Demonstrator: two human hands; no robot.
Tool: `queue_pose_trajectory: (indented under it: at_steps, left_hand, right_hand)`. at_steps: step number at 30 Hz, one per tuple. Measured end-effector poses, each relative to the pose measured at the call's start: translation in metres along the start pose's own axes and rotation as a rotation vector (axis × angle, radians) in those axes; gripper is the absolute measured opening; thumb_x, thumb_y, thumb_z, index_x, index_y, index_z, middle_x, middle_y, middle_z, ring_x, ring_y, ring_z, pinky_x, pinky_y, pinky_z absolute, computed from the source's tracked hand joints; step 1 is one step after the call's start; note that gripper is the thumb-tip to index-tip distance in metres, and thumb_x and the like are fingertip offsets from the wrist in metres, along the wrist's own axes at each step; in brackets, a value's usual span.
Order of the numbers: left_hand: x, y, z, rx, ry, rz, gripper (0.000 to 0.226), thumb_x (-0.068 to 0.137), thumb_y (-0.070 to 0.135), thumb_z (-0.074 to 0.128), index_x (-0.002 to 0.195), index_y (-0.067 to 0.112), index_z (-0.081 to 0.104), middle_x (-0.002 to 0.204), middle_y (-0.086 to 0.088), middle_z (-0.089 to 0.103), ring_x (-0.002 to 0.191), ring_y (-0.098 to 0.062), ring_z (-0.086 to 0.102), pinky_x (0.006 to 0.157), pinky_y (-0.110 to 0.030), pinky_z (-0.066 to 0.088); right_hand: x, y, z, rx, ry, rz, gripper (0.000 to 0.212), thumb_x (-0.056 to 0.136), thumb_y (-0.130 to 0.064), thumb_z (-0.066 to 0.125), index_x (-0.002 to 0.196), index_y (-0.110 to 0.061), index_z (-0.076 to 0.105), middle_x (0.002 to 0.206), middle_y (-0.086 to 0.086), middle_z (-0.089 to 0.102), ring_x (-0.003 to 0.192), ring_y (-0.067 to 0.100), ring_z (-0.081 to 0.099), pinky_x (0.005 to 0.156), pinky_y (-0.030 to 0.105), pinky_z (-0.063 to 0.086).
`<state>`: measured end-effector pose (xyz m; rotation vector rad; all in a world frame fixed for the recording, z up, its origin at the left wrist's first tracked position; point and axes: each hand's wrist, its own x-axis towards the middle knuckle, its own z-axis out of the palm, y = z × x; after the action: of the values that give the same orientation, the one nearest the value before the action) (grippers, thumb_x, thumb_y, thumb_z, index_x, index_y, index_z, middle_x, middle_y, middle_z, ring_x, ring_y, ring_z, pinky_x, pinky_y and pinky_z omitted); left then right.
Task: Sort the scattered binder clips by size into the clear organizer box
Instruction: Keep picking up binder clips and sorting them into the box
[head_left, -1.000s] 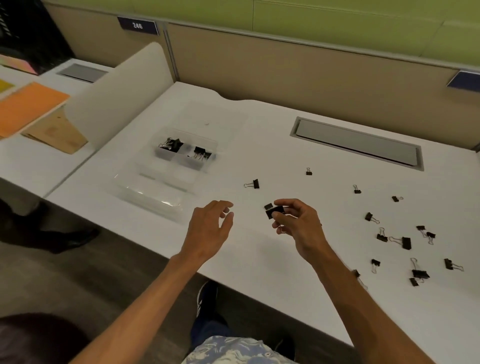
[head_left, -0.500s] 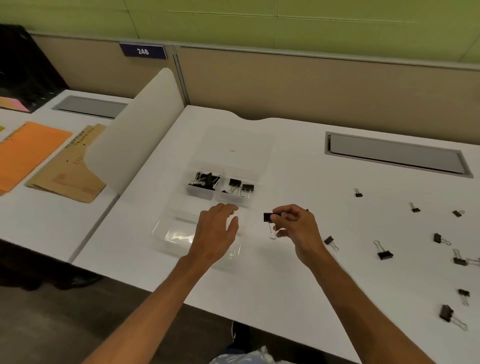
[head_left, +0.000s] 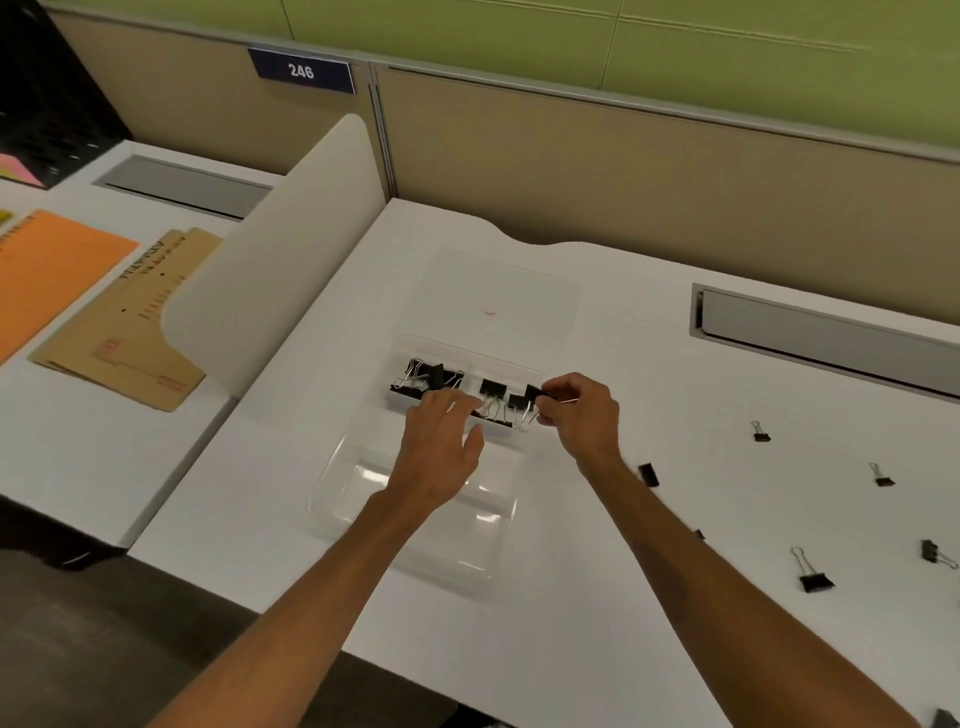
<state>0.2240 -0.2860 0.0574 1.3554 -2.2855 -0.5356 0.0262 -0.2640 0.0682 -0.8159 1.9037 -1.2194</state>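
Head view: right hand (head_left: 582, 415) is pinching binder clip (head_left: 535, 393) over far-right compartment of organizer box (head_left: 332, 496); left hand (head_left: 441, 447) is hovering relaxed; advise releasing low.

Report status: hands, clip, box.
Right hand pinches binder clip over organizer box, far right compartment. Left hand open above box. Path unobstructed.

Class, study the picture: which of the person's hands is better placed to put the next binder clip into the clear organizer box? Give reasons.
Right. The right hand pinches a binder clip at the organizer box compartment holding other clips; the left hand is open, holding nothing.
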Motion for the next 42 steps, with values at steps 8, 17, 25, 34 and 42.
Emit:
queue_pose_trajectory:
  at_steps: [8,17,25,34,42]
  left_hand:
    - [0.020,-0.007,0.008,0.004,-0.047,-0.045,0.028,0.092,0.022,0.062,0.119,0.015,0.064,0.126,-0.004,0.056,0.121,-0.022,0.047,0.098,-0.037,0.040]
    - [0.033,-0.012,0.014,-0.012,-0.058,-0.065,0.025,0.092,0.021,0.062,0.117,0.017,0.065,0.131,-0.005,0.056,0.126,-0.022,0.045,0.101,-0.033,0.035]
    - [0.029,-0.006,0.011,-0.044,-0.043,-0.012,0.023,0.090,0.018,0.065,0.113,0.014,0.067,0.126,-0.007,0.058,0.121,-0.024,0.049,0.100,-0.036,0.038]
    - [0.009,0.045,0.027,-0.161,-0.128,0.124,0.022,0.093,0.020,0.061,0.114,0.017,0.067,0.131,-0.002,0.055,0.127,-0.019,0.044,0.106,-0.035,0.033]
    - [-0.014,0.097,0.056,-0.168,-0.227,0.246,0.020,0.095,0.024,0.058,0.113,0.022,0.066,0.133,0.001,0.052,0.125,-0.018,0.044,0.101,-0.028,0.024]
  right_hand:
    - [0.042,-0.002,0.042,-0.457,-0.114,-0.141,0.016,0.081,-0.002,0.066,0.093,-0.012,0.071,0.083,-0.002,0.067,0.074,0.015,0.063,0.064,0.021,0.047]
    - [0.051,0.014,0.053,-0.608,-0.274,-0.266,0.029,0.084,0.013,0.052,0.100,-0.003,0.070,0.095,0.014,0.069,0.074,0.020,0.059,0.063,0.024,0.047]
    - [0.024,0.017,0.021,-0.484,-0.166,-0.419,0.022,0.094,-0.002,0.051,0.105,-0.008,0.069,0.104,0.006,0.063,0.079,0.015,0.061,0.065,0.017,0.046]
    - [-0.045,0.064,-0.055,-0.368,0.041,-0.299,0.017,0.093,-0.009,0.057,0.098,-0.020,0.069,0.104,-0.006,0.065,0.084,0.008,0.063,0.065,0.019,0.053]
    - [-0.098,0.105,-0.119,-0.331,0.165,-0.142,0.016,0.092,-0.010,0.059,0.097,-0.022,0.069,0.101,-0.012,0.067,0.083,0.006,0.065,0.068,0.023,0.054]
